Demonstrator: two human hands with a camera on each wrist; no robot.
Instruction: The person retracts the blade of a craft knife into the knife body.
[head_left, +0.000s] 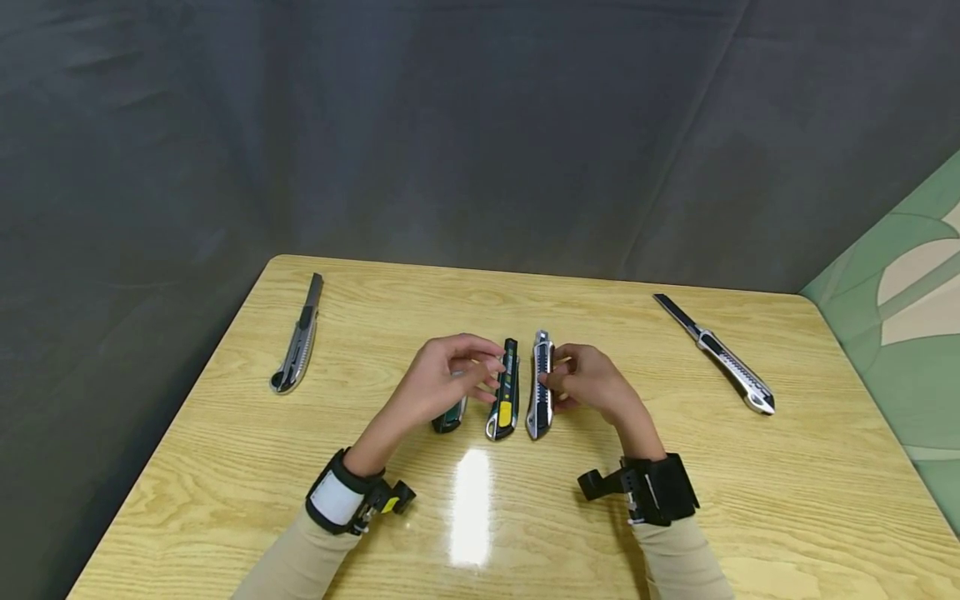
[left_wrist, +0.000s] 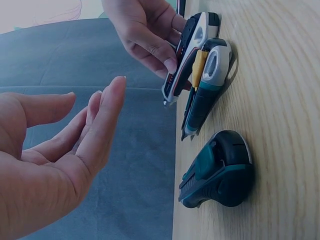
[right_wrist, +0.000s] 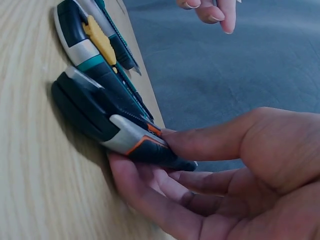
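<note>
Three utility knives lie in the middle of the wooden table. My right hand (head_left: 596,383) pinches the silver and black utility knife (head_left: 541,404) along its right side, thumb on top and fingers beneath. In the right wrist view this knife (right_wrist: 132,142) shows orange trim and tilts off the wood. Beside it lies a black and green utility knife with a yellow slider (head_left: 504,412). My left hand (head_left: 438,379) hovers with fingers extended and thumb apart, holding nothing. Under it is a dark green utility knife (left_wrist: 217,170), partly hidden by the hand in the head view.
A grey snap-off knife (head_left: 297,346) lies at the table's far left, its blade extended. Another silver and black knife (head_left: 731,367), also with a long dark blade out, lies at the right. A dark curtain (head_left: 480,150) hangs behind the table's back edge.
</note>
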